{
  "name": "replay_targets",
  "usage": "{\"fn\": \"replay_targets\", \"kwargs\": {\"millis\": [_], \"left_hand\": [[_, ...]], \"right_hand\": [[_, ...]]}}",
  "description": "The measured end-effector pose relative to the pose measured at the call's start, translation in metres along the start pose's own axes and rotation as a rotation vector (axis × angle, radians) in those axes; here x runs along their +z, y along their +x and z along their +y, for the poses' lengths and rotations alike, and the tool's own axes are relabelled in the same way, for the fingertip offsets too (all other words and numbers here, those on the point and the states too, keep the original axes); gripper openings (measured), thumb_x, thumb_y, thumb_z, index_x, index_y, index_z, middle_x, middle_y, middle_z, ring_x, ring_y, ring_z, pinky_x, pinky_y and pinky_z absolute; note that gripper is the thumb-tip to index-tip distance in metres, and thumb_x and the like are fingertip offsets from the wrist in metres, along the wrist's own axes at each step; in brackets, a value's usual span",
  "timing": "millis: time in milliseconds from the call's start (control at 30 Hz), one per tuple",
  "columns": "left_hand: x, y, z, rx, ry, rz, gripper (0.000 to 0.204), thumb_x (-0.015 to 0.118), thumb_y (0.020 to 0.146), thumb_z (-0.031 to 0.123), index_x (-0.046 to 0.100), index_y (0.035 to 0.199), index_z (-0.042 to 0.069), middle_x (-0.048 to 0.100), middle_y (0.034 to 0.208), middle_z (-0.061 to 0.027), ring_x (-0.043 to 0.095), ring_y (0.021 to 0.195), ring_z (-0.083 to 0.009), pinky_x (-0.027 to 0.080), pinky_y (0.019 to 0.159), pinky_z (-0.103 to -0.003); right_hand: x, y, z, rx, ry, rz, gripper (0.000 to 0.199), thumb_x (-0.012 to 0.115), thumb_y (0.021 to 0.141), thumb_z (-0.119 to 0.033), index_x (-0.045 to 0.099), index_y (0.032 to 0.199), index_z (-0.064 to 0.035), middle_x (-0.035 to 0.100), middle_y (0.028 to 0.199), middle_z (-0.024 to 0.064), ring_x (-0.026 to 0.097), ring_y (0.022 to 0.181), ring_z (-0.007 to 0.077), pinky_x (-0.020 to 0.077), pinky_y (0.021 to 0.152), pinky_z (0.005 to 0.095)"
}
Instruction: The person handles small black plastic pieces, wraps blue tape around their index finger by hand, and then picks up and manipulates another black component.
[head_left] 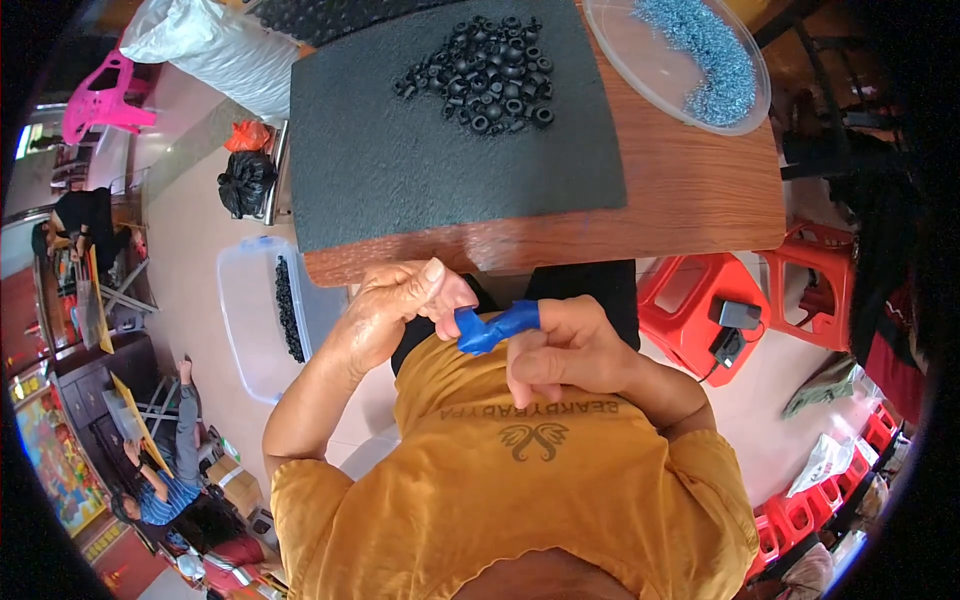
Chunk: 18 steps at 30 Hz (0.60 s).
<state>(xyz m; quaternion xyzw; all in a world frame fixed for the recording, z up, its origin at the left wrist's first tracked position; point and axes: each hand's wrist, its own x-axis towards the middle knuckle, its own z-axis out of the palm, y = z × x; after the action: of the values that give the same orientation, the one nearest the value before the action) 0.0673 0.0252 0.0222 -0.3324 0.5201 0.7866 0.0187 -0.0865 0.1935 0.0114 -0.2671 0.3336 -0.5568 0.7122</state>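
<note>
Just off the table's near edge, both my hands are raised in front of my body. A soft strip of blue tape (pixel 487 330) spans the space between them; it could be a finger sleeve, as its exact kind is hard to tell. My left hand (pixel 395 305) pinches its left end between thumb and fingers. On my right hand (pixel 580 345), the stretched index finger goes into the blue piece, which covers its tip. The other right fingers are loosely bent and seem to grip nothing. Ahead, a pile of small black rubber rings (pixel 495 75) lies on a dark mat (pixel 400 180).
A round clear tray (pixel 640 70) of small light-blue pieces stands at the table's (pixel 700 190) far right. Left on the floor is a clear plastic bin (pixel 235 330) with black parts. Red stools (pixel 690 310) stand right, one bearing a black adapter (pixel 738 315). People sit far left.
</note>
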Motion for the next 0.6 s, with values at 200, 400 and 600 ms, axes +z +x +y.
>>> {"fn": "replay_targets", "kwargs": {"millis": [200, 400, 600], "left_hand": [[-0.003, -0.003, 0.011, -0.041, -0.028, -0.027, 0.021, 0.066, 0.08, 0.016, 0.062, 0.086, -0.003, 0.062, 0.075, -0.0073, 0.058, 0.065, -0.0127, 0.048, 0.066, -0.025], [0.001, 0.0, 0.029, -0.005, 0.048, -0.028, 0.021, 0.071, 0.074, 0.004, 0.061, 0.092, -0.001, 0.061, 0.083, -0.0039, 0.056, 0.073, -0.0094, 0.047, 0.071, -0.022], [0.004, 0.003, 0.038, 0.104, 0.174, -0.056, 0.026, 0.072, 0.071, 0.001, 0.061, 0.095, 0.0, 0.059, 0.087, -0.0012, 0.055, 0.079, -0.0082, 0.046, 0.072, -0.021]], "right_hand": [[-0.002, 0.002, 0.002, 0.063, -0.059, 0.037, 0.023, 0.056, 0.088, -0.016, 0.057, 0.105, -0.0002, 0.063, 0.067, 0.0056, 0.049, 0.047, 0.0046, 0.0375, 0.043, 0.0189], [-0.002, 0.004, 0.011, 0.004, -0.098, 0.06, 0.025, 0.054, 0.089, -0.013, 0.055, 0.11, 0.0002, 0.063, 0.07, 0.0048, 0.047, 0.048, 0.0034, 0.0367, 0.045, 0.0185], [-0.003, 0.004, 0.017, -0.045, -0.122, 0.069, 0.028, 0.053, 0.09, -0.014, 0.054, 0.114, -0.0003, 0.062, 0.071, 0.0038, 0.044, 0.05, 0.0025, 0.0358, 0.046, 0.0185]]}}
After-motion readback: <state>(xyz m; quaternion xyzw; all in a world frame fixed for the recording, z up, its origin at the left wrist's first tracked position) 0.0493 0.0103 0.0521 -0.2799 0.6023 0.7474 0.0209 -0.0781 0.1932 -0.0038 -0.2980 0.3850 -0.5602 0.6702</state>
